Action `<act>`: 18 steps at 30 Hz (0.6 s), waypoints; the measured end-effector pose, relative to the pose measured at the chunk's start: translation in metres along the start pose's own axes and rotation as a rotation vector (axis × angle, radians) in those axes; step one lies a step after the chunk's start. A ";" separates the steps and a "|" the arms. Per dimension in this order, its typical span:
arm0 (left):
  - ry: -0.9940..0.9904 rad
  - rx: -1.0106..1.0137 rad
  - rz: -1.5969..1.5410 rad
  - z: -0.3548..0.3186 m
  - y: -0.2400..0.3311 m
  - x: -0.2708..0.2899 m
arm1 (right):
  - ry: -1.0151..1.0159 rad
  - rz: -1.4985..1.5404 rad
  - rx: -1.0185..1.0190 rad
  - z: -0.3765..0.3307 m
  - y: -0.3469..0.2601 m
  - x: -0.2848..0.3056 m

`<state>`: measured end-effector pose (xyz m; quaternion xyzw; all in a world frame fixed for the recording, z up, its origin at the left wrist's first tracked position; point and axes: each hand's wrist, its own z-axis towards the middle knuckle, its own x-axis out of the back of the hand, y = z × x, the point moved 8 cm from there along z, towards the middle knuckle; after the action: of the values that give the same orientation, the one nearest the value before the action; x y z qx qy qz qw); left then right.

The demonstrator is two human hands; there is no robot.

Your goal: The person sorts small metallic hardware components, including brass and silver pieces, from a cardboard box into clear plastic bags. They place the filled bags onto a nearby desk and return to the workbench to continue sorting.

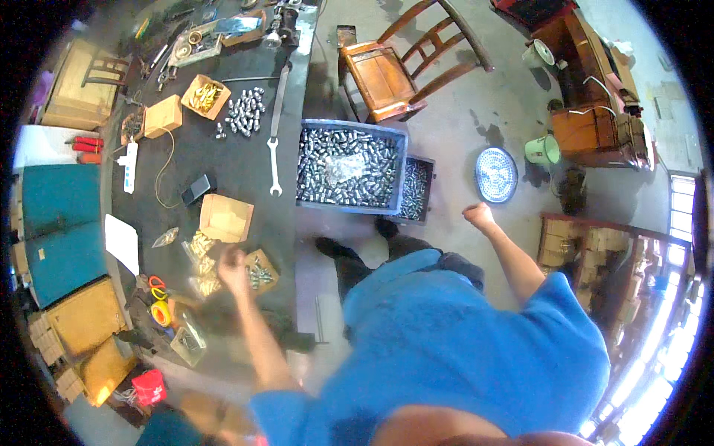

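My left hand [233,267] is over the dark workbench, between clear bags of brass-coloured parts [201,245] and a small open cardboard box of metal fittings [262,273]. Motion smears its fingers, so I cannot make out a grip. Out to my right, above the floor, my right hand [478,215] is closed with curled fingers; anything inside is hidden. Just beyond it lies a round blue perforated basket [496,175]. In front of me, a blue crate [403,160] is filled with shiny metal fittings, with a clear plastic bag on top.
A smaller dark crate [430,195] of metal parts adjoins the blue one. On the bench lie a long wrench [274,167], loose metal fittings [245,113], an open cardboard carton [226,217] and orange-handled scissors [157,287]. A wooden chair [381,78] stands ahead; a green bucket [542,150] sits right.
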<state>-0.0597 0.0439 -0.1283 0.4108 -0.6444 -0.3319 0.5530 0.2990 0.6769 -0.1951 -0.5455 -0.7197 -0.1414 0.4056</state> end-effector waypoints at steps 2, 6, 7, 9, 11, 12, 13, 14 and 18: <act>-0.157 -0.038 0.002 -0.028 0.035 -0.045 | 0.046 0.056 0.027 0.005 0.013 0.005; -0.414 -0.037 0.207 -0.069 0.021 -0.106 | -0.022 0.242 -0.018 0.008 0.060 0.004; -0.492 -0.061 0.372 -0.084 0.037 -0.127 | 0.044 -0.234 0.264 0.007 0.084 0.004; -0.594 -0.096 0.447 -0.107 0.036 -0.149 | 0.098 -0.434 0.376 -0.012 0.122 -0.010; -0.673 -0.129 0.552 -0.119 0.021 -0.182 | 0.016 -0.094 0.029 -0.034 0.206 -0.020; -0.688 -0.211 0.577 -0.115 0.012 -0.203 | -0.024 -0.210 0.020 -0.046 0.234 -0.036; -0.704 -0.272 0.602 -0.125 0.002 -0.212 | -0.093 -0.326 0.017 -0.057 0.244 -0.048; -0.704 -0.258 0.608 -0.141 0.001 -0.220 | -0.148 -0.422 0.000 -0.067 0.258 -0.053; -0.636 -0.263 0.455 -0.174 0.033 -0.258 | -0.184 -0.590 0.034 -0.064 0.280 -0.034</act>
<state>0.1199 0.2945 -0.1838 0.0607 -0.8095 -0.3914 0.4334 0.5811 0.7148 -0.2470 -0.3167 -0.8830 -0.1911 0.2891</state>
